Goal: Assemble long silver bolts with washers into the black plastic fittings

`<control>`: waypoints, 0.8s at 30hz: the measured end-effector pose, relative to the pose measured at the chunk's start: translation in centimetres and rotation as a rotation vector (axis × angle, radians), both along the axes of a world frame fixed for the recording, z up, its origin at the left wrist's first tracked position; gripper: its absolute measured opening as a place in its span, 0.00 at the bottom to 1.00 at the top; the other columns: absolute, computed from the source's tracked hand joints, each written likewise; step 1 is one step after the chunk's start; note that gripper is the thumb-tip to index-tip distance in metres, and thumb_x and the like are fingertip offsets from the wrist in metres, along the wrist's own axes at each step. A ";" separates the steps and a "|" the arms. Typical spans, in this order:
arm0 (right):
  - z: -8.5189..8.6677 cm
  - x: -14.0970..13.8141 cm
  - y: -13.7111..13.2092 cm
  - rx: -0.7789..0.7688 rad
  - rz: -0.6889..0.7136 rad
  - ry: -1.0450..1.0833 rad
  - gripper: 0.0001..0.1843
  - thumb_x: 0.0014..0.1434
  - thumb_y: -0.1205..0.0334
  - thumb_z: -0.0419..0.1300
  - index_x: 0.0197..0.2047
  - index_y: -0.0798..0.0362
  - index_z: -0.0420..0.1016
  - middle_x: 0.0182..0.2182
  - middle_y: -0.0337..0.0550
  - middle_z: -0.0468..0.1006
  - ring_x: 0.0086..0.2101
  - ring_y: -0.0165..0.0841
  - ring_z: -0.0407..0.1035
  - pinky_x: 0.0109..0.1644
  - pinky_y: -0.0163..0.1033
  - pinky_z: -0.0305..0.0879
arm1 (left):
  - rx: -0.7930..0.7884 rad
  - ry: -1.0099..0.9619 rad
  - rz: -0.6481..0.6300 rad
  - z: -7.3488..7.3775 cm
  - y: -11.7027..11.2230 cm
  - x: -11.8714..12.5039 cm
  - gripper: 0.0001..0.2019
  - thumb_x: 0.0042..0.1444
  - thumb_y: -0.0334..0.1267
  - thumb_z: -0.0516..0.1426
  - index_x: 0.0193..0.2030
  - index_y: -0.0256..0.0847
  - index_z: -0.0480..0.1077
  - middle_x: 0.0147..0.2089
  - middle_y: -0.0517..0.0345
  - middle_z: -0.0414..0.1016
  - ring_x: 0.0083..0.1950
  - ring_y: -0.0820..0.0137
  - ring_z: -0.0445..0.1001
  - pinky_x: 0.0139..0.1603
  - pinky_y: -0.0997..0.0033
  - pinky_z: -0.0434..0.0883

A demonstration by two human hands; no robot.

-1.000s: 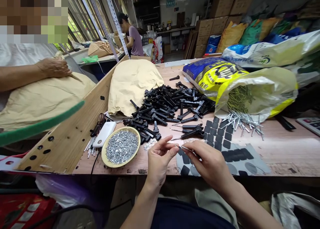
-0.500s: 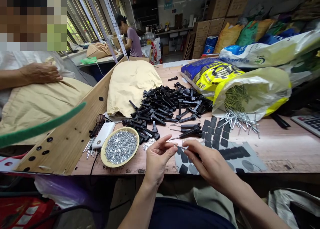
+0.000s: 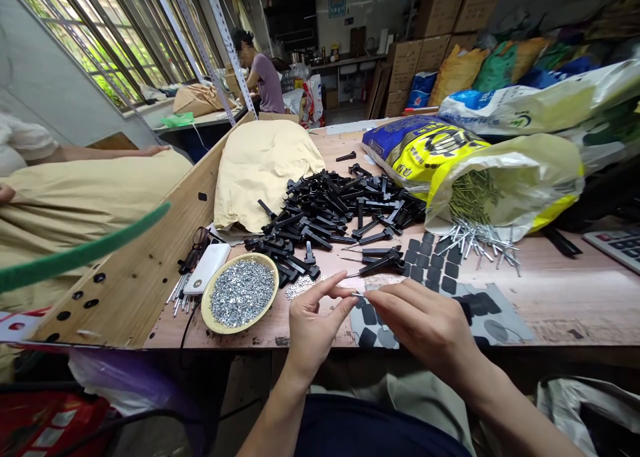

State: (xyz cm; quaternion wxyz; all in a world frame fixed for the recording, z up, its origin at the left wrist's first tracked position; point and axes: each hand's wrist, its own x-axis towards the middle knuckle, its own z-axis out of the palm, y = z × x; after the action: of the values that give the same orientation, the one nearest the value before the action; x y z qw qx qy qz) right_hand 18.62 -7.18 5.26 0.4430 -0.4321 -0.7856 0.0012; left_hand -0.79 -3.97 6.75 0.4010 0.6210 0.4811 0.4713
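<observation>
Over the front of the table my left hand (image 3: 320, 317) and my right hand (image 3: 425, 317) meet at their fingertips. The right fingers pinch a thin metal rod (image 3: 359, 295), whose end reaches the left fingertips. Left thumb and index finger are closed in a pinch; any small piece between them is too small to name. Just beyond the hands, several black plastic parts with metal rods (image 3: 375, 262) sticking out lie side by side. A yellow bowl (image 3: 204, 310) full of small silver nuts stands left of my left hand, and a few loose nuts (image 3: 299, 286) lie beside it.
A heap of black plastic parts (image 3: 330, 207) covers the middle, beside a beige cloth sack (image 3: 265, 167). Silver rods (image 3: 473, 240) spill from a yellow bag (image 3: 547, 177). Black pads (image 3: 430, 264) lie at right. A wooden board (image 3: 125, 277) edges the left; people are beyond.
My right hand has closed in on the left fingertips, its fingers more bunched around the rod. At left, the co-worker has leaned back and spread the beige cloth.
</observation>
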 end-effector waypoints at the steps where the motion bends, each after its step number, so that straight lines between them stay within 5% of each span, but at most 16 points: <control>1: -0.1 0.0 0.0 0.004 -0.003 -0.004 0.12 0.66 0.72 0.57 0.51 0.53 0.75 0.39 0.44 0.81 0.37 0.33 0.73 0.41 0.37 0.69 | 0.012 0.022 0.000 0.1 -0.1 -0.1 0.20 0.51 0.37 0.69 0.52 0.50 0.79 0.36 0.60 0.83 0.41 0.68 0.81 0.59 0.66 0.72; 10: 0.1 -0.1 -0.1 0.011 -0.031 -0.014 0.12 0.66 0.71 0.57 0.50 0.53 0.75 0.39 0.44 0.80 0.36 0.33 0.72 0.40 0.37 0.68 | -0.088 -0.072 -0.029 0.6 -0.2 -0.1 0.21 0.53 0.38 0.68 0.55 0.44 0.77 0.40 0.53 0.84 0.44 0.63 0.82 0.62 0.61 0.71; 24: 0.6 0.3 -0.7 0.128 -0.029 -0.118 0.15 0.66 0.73 0.55 0.53 0.57 0.75 0.42 0.48 0.79 0.40 0.37 0.71 0.45 0.41 0.68 | 0.031 0.033 -0.021 1.1 -0.5 -0.2 0.24 0.53 0.37 0.67 0.58 0.46 0.75 0.39 0.56 0.84 0.44 0.65 0.81 0.66 0.62 0.66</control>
State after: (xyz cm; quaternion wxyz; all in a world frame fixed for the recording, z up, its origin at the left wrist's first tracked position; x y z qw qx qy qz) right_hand 18.88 -7.87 5.90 0.4225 -0.4134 -0.8025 -0.0810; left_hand -0.99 -4.43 7.83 0.3880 0.6398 0.4738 0.4643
